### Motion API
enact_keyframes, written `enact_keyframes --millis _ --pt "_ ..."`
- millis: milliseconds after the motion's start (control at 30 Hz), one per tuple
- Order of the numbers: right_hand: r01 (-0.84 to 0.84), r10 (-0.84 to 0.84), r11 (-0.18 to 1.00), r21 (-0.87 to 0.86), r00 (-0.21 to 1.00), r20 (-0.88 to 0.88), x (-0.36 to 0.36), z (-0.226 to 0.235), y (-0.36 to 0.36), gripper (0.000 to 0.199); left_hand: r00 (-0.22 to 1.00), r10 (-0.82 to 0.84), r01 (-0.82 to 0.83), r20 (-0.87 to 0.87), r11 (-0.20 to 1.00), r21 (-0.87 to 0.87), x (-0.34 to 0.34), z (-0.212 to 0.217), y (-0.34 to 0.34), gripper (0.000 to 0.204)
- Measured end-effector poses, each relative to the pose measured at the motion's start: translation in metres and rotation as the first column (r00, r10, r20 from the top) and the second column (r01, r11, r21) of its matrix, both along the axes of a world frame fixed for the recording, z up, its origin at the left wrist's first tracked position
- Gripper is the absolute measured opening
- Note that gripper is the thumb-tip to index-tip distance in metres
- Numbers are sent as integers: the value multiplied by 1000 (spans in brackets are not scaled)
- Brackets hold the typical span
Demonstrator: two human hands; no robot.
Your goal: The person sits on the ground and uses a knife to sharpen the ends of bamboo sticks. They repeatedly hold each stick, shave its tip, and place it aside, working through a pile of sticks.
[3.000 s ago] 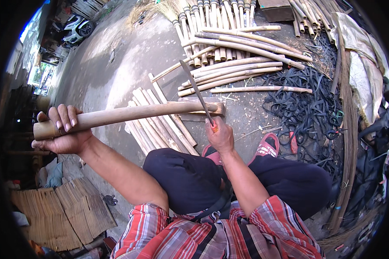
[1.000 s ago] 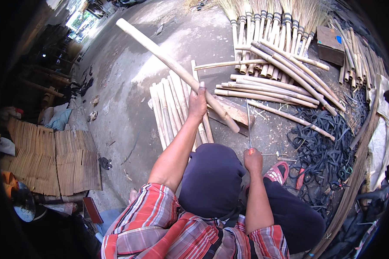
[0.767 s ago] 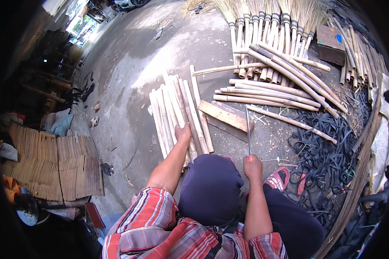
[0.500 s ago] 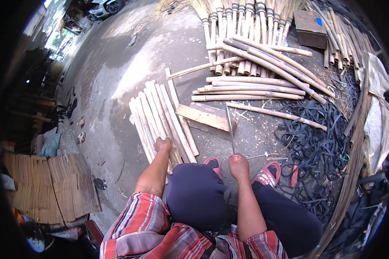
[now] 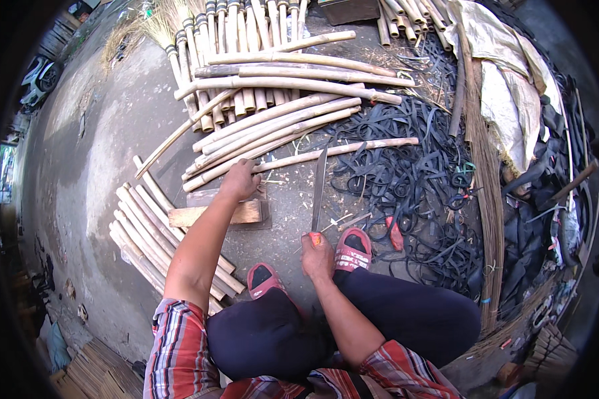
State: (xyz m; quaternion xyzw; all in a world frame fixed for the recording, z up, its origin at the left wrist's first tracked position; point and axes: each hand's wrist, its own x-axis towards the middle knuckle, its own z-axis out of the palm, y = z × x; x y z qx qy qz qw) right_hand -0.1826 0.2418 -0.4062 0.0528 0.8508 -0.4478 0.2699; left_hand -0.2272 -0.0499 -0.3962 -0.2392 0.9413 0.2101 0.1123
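Floor (image 5: 106, 233): grey, littered with chips.
Strips (image 5: 432, 147): black, heaped at right.
Brooms (image 5: 251, 41): lined up at the far side.
Far poles (image 5: 276, 128): by the brooms, some across their handles.
Near poles (image 5: 158, 233): side by side at left.
Lone pole (image 5: 363, 146): right end on the strips.
Knife (image 5: 319, 189): blade held out, pointing forward.
Block (image 5: 249, 212): wooden, beside the near poles.
Left hand (image 5: 240, 179): at the lone pole's left end, fingers partly bent; cannot tell whether they touch it.
Right hand (image 5: 317, 256): fist wrapped round the knife's red handle.

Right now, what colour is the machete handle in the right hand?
Red-orange where the machete handle shows above the right hand; best in the head view.
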Motion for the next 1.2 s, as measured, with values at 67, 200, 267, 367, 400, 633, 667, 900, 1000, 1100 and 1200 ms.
enact_keyframes --millis 67,200,267,367,400,633,667,900,1000,1100,1200 --pt "3 -2 1000 18 998 -62 -5 -6 8 30 979 -94 108 180 992 -69 -14 -14 11 53" --pt "135 -131 990 -41 988 82 -12 -9 19 30 904 17 84 427 973 -217 -28 -23 13 57" --pt "164 -159 985 -45 983 88 -16 -7 20 29 957 30 17 288 987 -160 -21 -13 8 48" --pt "146 -145 989 -35 989 38 -19 0 15 27 998 55 -58 21 988 141 -2 32 -18 45" --pt "152 -152 987 -44 988 -2 -21 4 12 27 989 70 -57 -128 994 98 5 52 -23 44" --pt "189 -222 957 -222 965 -137 -21 47 -2 31 545 681 -24 -489 596 803 49 223 -14 34" --pt "188 -222 955 -227 966 -135 -21 54 -3 31 424 743 -72 -518 598 798 50 244 -6 35" --pt "42 -118 959 -280 958 -260 -13 103 -9 29 -173 539 153 -825 842 518 102 407 35 31" --pt "-33 -80 959 -283 922 -378 1 119 -17 31 -207 420 60 -884 907 417 135 455 56 33" --pt "-133 30 950 -282 939 -343 17 129 -26 32 -297 366 -110 -882 904 413 159 467 74 34" --pt "-286 183 924 -255 914 -362 33 137 -31 35 -354 364 -228 -862 860 457 172 453 83 36"
